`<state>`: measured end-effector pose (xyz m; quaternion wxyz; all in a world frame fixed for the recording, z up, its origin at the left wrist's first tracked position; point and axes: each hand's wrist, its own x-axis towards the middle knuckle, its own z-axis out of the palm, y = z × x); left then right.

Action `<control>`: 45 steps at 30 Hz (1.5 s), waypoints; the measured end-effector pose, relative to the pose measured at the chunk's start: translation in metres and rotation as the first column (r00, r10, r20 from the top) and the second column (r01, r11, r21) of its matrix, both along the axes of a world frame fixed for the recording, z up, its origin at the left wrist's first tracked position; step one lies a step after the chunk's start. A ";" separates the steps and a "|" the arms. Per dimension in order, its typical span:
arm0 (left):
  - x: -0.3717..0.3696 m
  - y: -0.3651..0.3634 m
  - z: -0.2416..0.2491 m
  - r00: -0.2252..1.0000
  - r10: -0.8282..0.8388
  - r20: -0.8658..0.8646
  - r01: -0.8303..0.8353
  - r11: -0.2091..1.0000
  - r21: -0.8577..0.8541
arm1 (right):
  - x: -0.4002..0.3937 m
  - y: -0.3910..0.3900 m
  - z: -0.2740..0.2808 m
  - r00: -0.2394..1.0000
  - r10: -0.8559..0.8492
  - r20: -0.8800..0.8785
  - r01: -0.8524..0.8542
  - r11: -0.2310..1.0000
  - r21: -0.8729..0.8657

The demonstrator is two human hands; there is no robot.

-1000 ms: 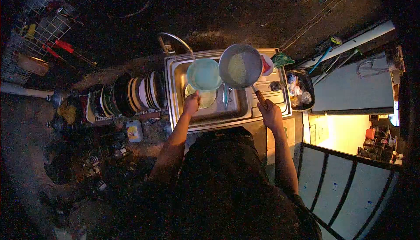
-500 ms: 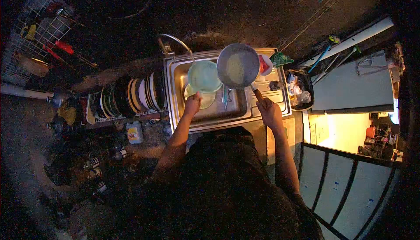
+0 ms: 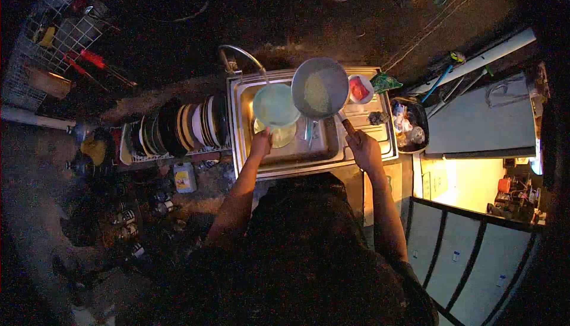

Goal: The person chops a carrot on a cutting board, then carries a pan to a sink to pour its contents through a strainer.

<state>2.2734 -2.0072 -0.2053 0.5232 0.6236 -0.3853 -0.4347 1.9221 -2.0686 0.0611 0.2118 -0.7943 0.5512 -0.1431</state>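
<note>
My left hand (image 3: 260,144) is closed on the near rim of a pale green bowl (image 3: 276,105), held over the left part of the steel sink (image 3: 332,161). My right hand (image 3: 364,149) grips the brown handle of a grey pan (image 3: 340,88), raised over the sink's right side. A pale patch shows on the pan's inner bottom. The pan's left edge overlaps the bowl's right edge in this view. Beneath the bowl, a yellowish round dish (image 3: 285,137) sits in the basin, with some thin utensils (image 3: 309,131) beside it.
A curved faucet (image 3: 244,53) arches over the back left of the sink. Plates stand in a rack (image 3: 126,148) to the left. On the drainboard are a red-and-white tub (image 3: 359,90) and a dark scrubber (image 3: 377,118). A waste bin (image 3: 419,147) stands to the right.
The pan has shifted slightly left relative to the sink, showing more of the red-and-white tub. Both hands keep their holds. The whole view has moved a little.
</note>
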 end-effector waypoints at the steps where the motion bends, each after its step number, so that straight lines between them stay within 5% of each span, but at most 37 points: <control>1: -0.001 -0.001 0.008 0.994 -0.026 0.104 0.035 0.996 -0.085 | -0.002 0.001 0.003 1.000 0.001 0.002 -0.001 1.000 -0.003; 2: -0.003 -0.001 0.019 0.977 0.052 -0.208 -0.020 0.988 0.155 | 0.003 0.002 0.009 1.000 -0.013 0.013 0.013 1.000 0.024; 4: -0.004 -0.002 0.025 0.862 0.196 -0.468 0.003 0.921 0.390 | 0.006 0.001 0.010 0.999 -0.027 0.025 0.025 0.998 0.050; 7: -0.005 0.000 0.016 0.905 0.202 -0.374 -0.065 0.936 0.346 | 0.004 0.000 0.005 1.000 -0.010 -0.014 0.010 0.999 0.033; 13: 0.012 -0.004 0.058 0.846 0.181 -0.502 0.075 0.891 0.448 | -0.002 -0.003 -0.004 0.998 -0.051 -0.020 0.052 0.998 0.038; 15: 0.015 -0.005 0.047 0.976 -0.063 -0.210 0.141 0.914 0.380 | -0.003 -0.003 -0.003 0.999 -0.043 -0.010 0.043 0.999 0.031; 16: 0.010 -0.005 0.047 0.975 -0.063 -0.211 0.141 0.914 0.380 | -0.001 -0.003 -0.002 0.999 -0.042 -0.011 0.043 0.999 0.032; 18: -0.008 -0.011 0.051 0.796 0.358 -0.488 -0.202 0.917 0.342 | 0.004 -0.004 0.009 0.995 -0.047 -0.088 0.054 0.996 0.076; 22: 0.004 -0.002 0.060 0.924 0.101 -0.368 0.114 0.848 0.518 | 0.009 0.000 0.027 0.997 -0.009 -0.071 0.015 0.996 0.085; 25: 0.006 0.000 0.011 0.686 0.261 -0.680 0.053 0.913 0.404 | 0.009 -0.001 0.025 0.998 0.018 -0.064 -0.016 0.999 0.031; 26: 0.011 -0.002 -0.016 0.907 0.122 -0.403 0.047 0.922 0.385 | 0.010 -0.001 0.027 0.998 -0.004 -0.060 0.006 0.999 0.038; 27: 0.013 -0.005 -0.029 0.997 -0.029 -0.066 0.051 0.930 0.364 | 0.011 -0.001 0.029 0.998 -0.027 -0.055 0.029 0.999 0.044; 28: 0.010 -0.005 -0.017 0.997 -0.030 -0.067 0.052 0.930 0.364 | 0.010 -0.002 0.029 0.998 -0.028 -0.056 0.030 0.999 0.044; 31: -0.006 -0.001 0.008 0.881 0.134 -0.454 0.052 0.926 0.375 | 0.009 -0.002 0.027 0.998 -0.002 -0.058 0.003 1.000 0.026; 34: -0.012 -0.004 0.000 0.985 0.118 -0.128 -0.131 0.986 -0.098 | 0.010 -0.003 0.024 0.998 -0.007 -0.057 0.007 1.000 0.002; 36: -0.003 -0.005 0.045 0.846 0.206 -0.491 0.052 0.886 0.461 | 0.009 -0.003 0.023 0.996 -0.005 -0.084 0.008 1.000 0.029; 43: 0.004 -0.004 0.026 0.712 0.117 -0.692 0.144 0.941 0.307 | -0.002 -0.005 0.012 0.973 0.076 -0.218 -0.083 0.996 -0.024; 45: 0.004 -0.008 0.010 0.725 0.165 -0.668 0.130 0.920 0.369 | -0.002 -0.006 0.008 0.998 -0.039 -0.052 0.041 0.999 0.033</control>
